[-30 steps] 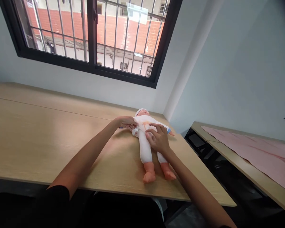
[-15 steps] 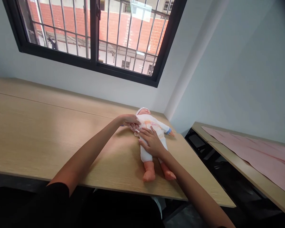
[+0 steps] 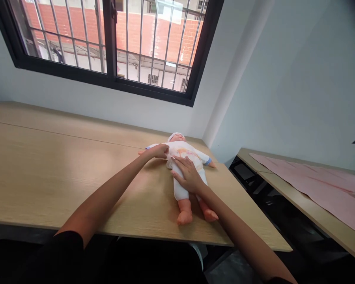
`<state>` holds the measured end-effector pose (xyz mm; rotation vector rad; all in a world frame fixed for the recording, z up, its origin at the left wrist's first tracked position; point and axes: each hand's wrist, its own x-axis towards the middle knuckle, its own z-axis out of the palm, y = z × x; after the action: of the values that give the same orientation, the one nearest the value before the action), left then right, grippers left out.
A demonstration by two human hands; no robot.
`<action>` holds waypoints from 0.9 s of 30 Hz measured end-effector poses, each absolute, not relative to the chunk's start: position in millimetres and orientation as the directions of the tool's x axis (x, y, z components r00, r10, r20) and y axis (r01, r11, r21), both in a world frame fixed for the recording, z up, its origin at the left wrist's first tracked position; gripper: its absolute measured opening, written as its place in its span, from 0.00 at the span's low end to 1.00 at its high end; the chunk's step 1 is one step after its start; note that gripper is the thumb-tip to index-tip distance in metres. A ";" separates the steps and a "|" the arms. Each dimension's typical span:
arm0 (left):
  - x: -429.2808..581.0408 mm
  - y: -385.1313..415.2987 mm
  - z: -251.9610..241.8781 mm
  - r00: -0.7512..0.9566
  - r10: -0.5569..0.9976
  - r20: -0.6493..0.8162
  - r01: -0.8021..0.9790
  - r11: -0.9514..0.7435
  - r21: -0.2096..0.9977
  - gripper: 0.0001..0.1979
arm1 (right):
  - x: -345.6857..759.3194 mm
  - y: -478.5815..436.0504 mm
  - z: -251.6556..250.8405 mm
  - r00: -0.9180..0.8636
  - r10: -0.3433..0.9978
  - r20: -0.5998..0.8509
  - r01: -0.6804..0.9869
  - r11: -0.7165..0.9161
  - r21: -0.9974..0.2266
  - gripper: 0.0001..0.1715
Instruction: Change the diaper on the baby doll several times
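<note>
A baby doll (image 3: 182, 151) in a white suit lies on its back on a light wooden table (image 3: 56, 173), head toward the window, bare feet toward me. My left hand (image 3: 159, 151) is closed in a pinch on the doll's near arm at the sleeve, which is stretched out to the left. My right hand (image 3: 188, 174) lies flat with fingers spread on the doll's belly and hips.
A barred black-framed window (image 3: 112, 43) sits above the table against the white wall. To the right, across a dark gap with chair parts, a second table (image 3: 286, 185) carries a pink cloth (image 3: 319, 179). The near table edge runs just below the doll's feet.
My left hand has drawn the doll's arm out to the left, so the sleeve and small hand now show. My right hand slid slightly down and flattened on the doll's body.
</note>
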<state>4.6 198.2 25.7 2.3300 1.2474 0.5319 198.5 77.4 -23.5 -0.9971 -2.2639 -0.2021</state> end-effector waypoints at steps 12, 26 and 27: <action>6.5 181.4 47.2 0.801 0.563 0.203 0.329 -0.698 0.636 0.16 | 204.7 90.3 -28.5 -0.295 0.617 0.730 0.726 0.642 -0.249 0.33; -7.3 190.5 27.3 0.716 0.673 0.187 0.227 -0.478 0.849 0.19 | 202.7 86.5 -26.9 -0.283 0.704 0.651 0.794 0.553 -0.253 0.37; -7.7 191.6 26.6 0.704 0.685 0.187 0.239 -0.476 0.847 0.19 | 202.4 87.1 -27.4 -0.295 0.706 0.644 0.792 0.558 -0.249 0.34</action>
<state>-7.7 191.6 26.6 2.0444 0.7049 0.6527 202.4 87.1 -27.4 -1.1988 -2.0622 -0.1503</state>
